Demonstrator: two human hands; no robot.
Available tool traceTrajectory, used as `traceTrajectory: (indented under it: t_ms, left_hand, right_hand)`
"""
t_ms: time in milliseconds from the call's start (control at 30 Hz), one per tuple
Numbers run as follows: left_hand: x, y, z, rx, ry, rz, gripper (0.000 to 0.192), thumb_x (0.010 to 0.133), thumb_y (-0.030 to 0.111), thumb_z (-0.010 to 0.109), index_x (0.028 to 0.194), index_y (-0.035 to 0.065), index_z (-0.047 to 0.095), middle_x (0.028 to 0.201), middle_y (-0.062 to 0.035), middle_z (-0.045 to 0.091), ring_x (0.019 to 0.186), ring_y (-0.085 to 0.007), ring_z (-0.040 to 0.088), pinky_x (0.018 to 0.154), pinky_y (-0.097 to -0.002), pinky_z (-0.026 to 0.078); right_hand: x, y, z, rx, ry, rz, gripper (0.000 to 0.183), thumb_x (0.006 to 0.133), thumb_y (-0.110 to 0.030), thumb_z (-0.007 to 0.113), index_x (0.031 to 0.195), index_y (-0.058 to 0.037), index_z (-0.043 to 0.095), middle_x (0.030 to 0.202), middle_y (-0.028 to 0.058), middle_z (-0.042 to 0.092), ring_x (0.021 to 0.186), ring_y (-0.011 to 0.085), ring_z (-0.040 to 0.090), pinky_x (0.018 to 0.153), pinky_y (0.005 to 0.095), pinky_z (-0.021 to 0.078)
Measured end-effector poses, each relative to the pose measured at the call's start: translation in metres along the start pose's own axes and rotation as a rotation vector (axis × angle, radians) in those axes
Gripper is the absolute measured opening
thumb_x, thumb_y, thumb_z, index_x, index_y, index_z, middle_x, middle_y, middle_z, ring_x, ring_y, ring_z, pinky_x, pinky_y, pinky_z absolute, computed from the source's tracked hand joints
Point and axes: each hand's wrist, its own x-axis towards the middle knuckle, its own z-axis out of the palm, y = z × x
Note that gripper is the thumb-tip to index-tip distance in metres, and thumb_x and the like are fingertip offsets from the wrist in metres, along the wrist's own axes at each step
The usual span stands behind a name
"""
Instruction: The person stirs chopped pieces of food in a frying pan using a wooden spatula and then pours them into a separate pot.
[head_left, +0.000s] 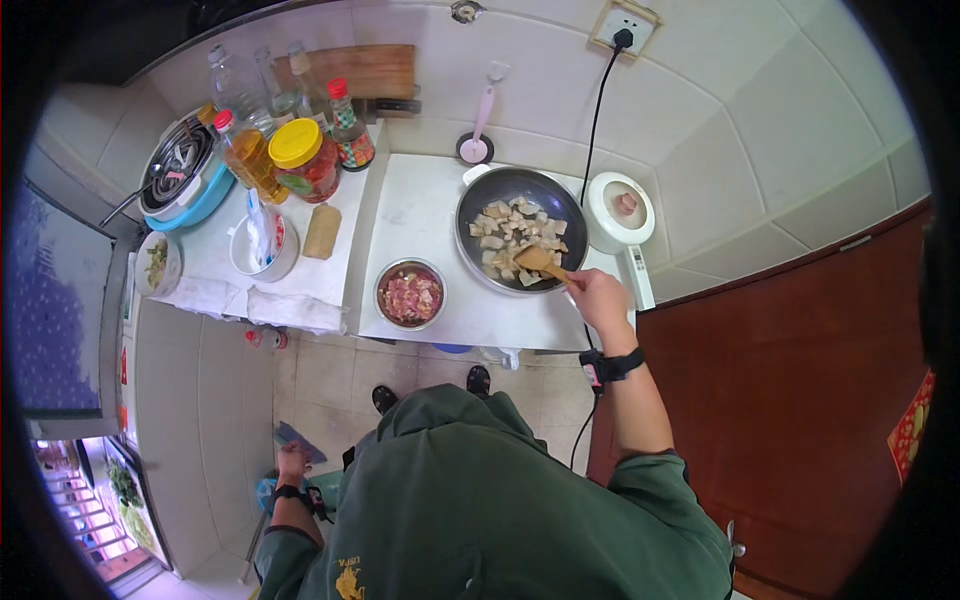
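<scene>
My right hand (602, 304) grips the handle of a wooden spatula (534, 259), whose blade rests among pale chunks of meat (504, 225) in a dark-lined frying pan (559, 196). The pan is round with a white side handle and stands on the white counter. Left of it, a steel bowl (377, 298) holds raw, reddish chopped meat (411, 297). My left hand (293, 459) hangs low by my side, away from the counter, its fingers partly curled. Whether it holds anything is unclear; a grey-purple object (309, 444) shows just behind it.
A white lidded electric pot (604, 219) stands right of the pan. A black power cord (598, 112) drops from the wall socket behind the pan. The left counter bears a yellow-lidded jar (307, 171), bottles (255, 159), a white pot (283, 259) and stacked basins (214, 191). A red-brown door (757, 390) stands right.
</scene>
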Motion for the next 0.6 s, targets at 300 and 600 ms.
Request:
traceTrajectory:
  t_ms: [300,600]
  left_hand:
    - [-0.002,0.002,0.002,-0.099,-0.059,-0.03,0.016,0.089,0.015,0.045,0.103,0.0105,0.046,0.08,-0.0092,0.06,0.059,-0.0206,0.058,0.043,-0.0292,0.039]
    - [-0.002,-0.022,-0.002,-0.062,-0.036,0.001,0.018,0.088,0.016,0.046,0.106,0.0107,0.048,0.082,-0.0088,0.06,0.059,-0.0198,0.056,0.043,-0.0313,0.04]
  right_hand:
    - [-0.012,-0.022,0.0,-0.023,0.031,0.034,0.021,0.074,-0.02,0.065,0.094,-0.0145,0.069,0.078,0.0115,0.066,0.073,0.0298,0.063,0.065,0.0407,0.0493]
    - [-0.014,-0.023,-0.004,-0.02,0.097,0.086,0.019,0.075,-0.021,0.065,0.092,-0.0138,0.069,0.079,0.0119,0.066,0.073,0.0296,0.063,0.066,0.0406,0.0495]
